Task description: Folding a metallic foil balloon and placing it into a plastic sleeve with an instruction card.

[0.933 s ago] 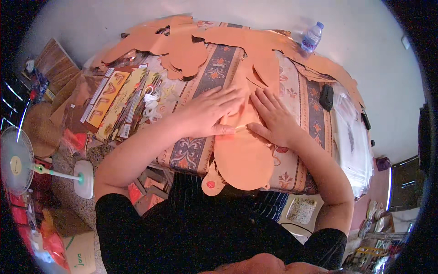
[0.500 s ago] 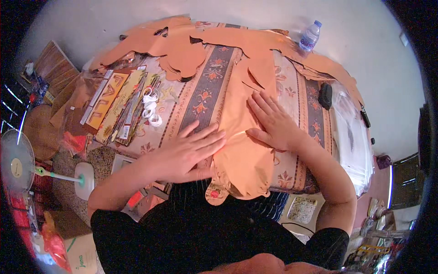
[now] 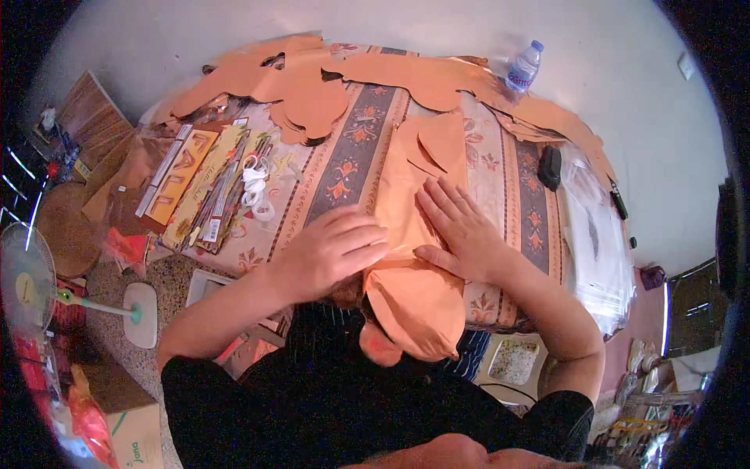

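A long orange cut-out sheet (image 3: 402, 195), which looks like thin paper or card, lies lengthwise in front of me with a slit-like curved cut at its far end. Its near part (image 3: 418, 305) is creased and bulges over the table's front edge, and a small rounded flap (image 3: 380, 346) hangs there. My right hand (image 3: 462, 234) rests flat on the sheet, fingers stretched out and thumb apart. At the sheet's left edge is my left hand (image 3: 332, 250), its fingers loosely bent and a little apart, fingertips beside or touching the edge. Its thumb is hidden.
More orange cut-outs (image 3: 422, 74) lie along the table's far side, by a water bottle (image 3: 524, 69). Packaged decorations (image 3: 195, 184) and white ribbon coils (image 3: 256, 187) sit left. Clear plastic bags (image 3: 598, 250), a black object (image 3: 550, 166) and a marker (image 3: 618, 199) lie right. A fan (image 3: 31, 281) stands left.
The orange sheet has slid toward me, its near part drooping further over the edge. My right hand came nearer with it. The fingers of my left hand went from spread to bent.
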{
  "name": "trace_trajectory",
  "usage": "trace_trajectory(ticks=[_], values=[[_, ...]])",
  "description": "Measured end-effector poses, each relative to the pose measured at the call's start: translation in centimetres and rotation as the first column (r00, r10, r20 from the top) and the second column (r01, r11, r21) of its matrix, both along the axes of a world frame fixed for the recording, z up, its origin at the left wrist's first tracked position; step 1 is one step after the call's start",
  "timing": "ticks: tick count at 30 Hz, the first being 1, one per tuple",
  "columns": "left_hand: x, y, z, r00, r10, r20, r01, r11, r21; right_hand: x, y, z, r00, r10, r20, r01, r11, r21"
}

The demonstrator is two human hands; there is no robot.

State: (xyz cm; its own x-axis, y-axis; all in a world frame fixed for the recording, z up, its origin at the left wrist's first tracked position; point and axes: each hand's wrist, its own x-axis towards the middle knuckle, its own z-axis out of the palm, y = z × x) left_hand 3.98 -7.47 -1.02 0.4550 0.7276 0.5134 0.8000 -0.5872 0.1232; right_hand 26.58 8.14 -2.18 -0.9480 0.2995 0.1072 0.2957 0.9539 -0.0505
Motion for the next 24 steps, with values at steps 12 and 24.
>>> trace_trajectory(ticks=[12, 24], values=[[-1.0, 2.4, -0.7, 0.976, -0.169, -0.139, 0.179, 0.982, 0.066, 0.1, -0.4, -0.2, 0.999, -0.012, -0.039, 0.011, 1.000, -0.019], [-1.4, 4.0, -1.2, 0.972, -0.234, -0.027, 0.235, 0.970, 0.061, 0.3, 0.4, -0.1, 0.995, 0.010, -0.095, -0.022, 0.992, -0.121]])
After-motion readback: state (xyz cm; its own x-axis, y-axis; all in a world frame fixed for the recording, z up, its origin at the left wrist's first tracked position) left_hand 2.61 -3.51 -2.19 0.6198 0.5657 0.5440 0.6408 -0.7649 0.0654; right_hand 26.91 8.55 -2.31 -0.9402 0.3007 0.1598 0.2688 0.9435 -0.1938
